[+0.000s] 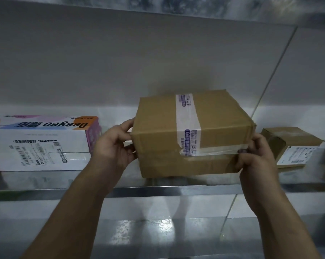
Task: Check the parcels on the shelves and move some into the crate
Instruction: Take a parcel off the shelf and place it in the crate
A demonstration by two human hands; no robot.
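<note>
The left hand (pixel 113 146) and right hand (pixel 257 157) clasp the parcel (pixel 191 135) at the shelf (pixel 64 190) front edge; this side-only grip could slip.

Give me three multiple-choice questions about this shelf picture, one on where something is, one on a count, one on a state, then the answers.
1. Where is the small brown cardboard box with a white label relative to the large brown taped cardboard box?
A. left of it
B. right of it
C. on top of it

2. How many hands grip the large box?
A. none
B. one
C. two

3. The large box's top flaps are:
A. taped shut
B. standing open
C. torn off

Answers:
1 B, it sits further right on the metal shelf.
2 C, the left hand and right hand hold opposite sides.
3 A, white-and-purple tape runs across the closed top.
</note>
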